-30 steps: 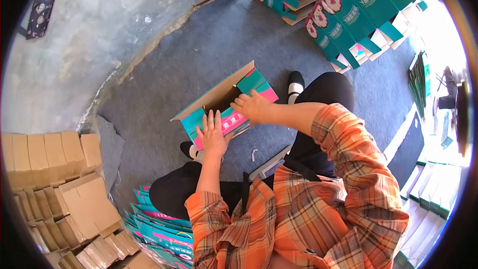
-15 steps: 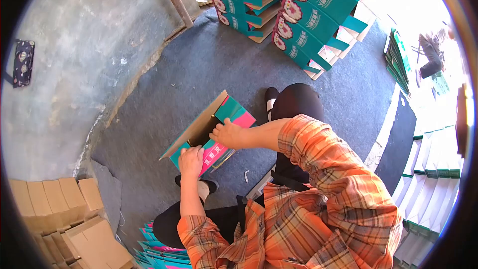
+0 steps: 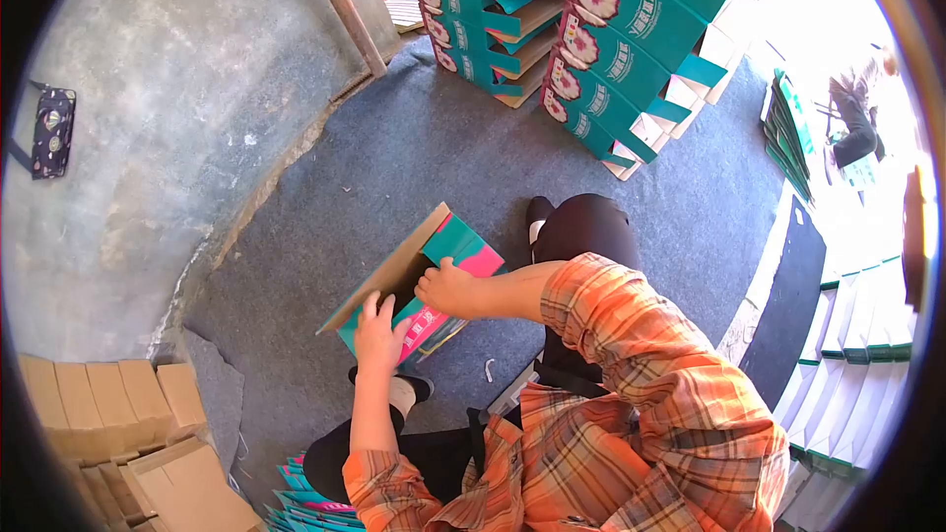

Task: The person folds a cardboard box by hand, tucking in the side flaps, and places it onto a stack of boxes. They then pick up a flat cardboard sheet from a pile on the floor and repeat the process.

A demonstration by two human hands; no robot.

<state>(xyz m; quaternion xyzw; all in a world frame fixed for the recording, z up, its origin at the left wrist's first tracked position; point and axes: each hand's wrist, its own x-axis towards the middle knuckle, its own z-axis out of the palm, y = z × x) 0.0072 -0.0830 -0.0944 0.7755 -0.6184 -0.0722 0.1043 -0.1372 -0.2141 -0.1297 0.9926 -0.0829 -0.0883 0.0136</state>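
Note:
A teal and pink carton (image 3: 456, 246) stands on the dark floor in front of me, its top open and its brown inner side showing. At its near left corner is my left hand (image 3: 377, 337), fingers stretched apart and touching the box by the short side flap. My right hand (image 3: 448, 290) has its fingers curled over the carton's near edge, above the pink printed panel. The fingertips of my right hand are partly hidden inside the box.
Tall stacks of teal cartons (image 3: 621, 49) rise ahead. Brown cardboard boxes (image 3: 108, 394) stand at lower left, with flat teal sheets (image 3: 310, 502) by my leg. White cartons (image 3: 857, 320) line the right. A dark patterned pouch (image 3: 53, 133) lies at far left. Another person (image 3: 855, 118) is at upper right.
My left hand's fingers have straightened and spread at the carton's corner. My right hand keeps its hold on the near edge. The whole view has shifted slightly downward.

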